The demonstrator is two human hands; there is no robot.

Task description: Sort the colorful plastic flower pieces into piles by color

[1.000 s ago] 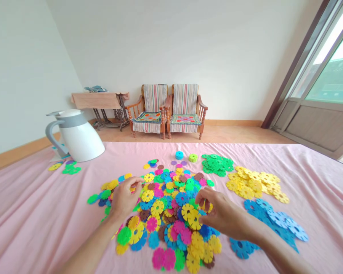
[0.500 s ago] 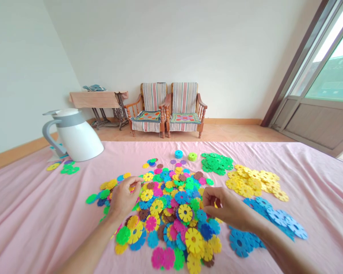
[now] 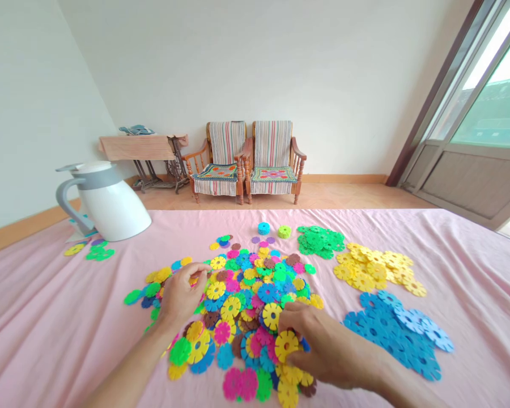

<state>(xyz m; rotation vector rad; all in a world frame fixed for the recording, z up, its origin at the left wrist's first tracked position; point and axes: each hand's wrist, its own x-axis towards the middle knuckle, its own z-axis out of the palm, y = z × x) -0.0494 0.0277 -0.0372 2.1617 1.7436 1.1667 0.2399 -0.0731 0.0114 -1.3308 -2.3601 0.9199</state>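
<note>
A mixed heap of flower-shaped plastic discs (image 3: 230, 307) in several colours is spread in the middle of the pink tablecloth. My left hand (image 3: 183, 292) hovers over the heap's left side, thumb and forefinger pinched together; what they hold, if anything, is too small to make out. On the heap's near right side, my right hand (image 3: 323, 343) reaches down with thumb and fingers apart, around the right edge of a large yellow disc (image 3: 286, 344). Another large yellow disc (image 3: 272, 316) lies just beyond its fingertips.
Sorted discs lie to the right: a green pile (image 3: 321, 241), a yellow pile (image 3: 374, 266) and a blue pile (image 3: 397, 334). A blue stack (image 3: 263, 228) and a lime stack (image 3: 284, 231) stand behind the heap. At the left is a white jug (image 3: 114, 207). Two armchairs (image 3: 272, 158) stand beyond the table.
My right hand has moved left and nearer to me, down onto the heap, its fingers spreading around a large yellow disc. My left hand has stayed nearly still.
</note>
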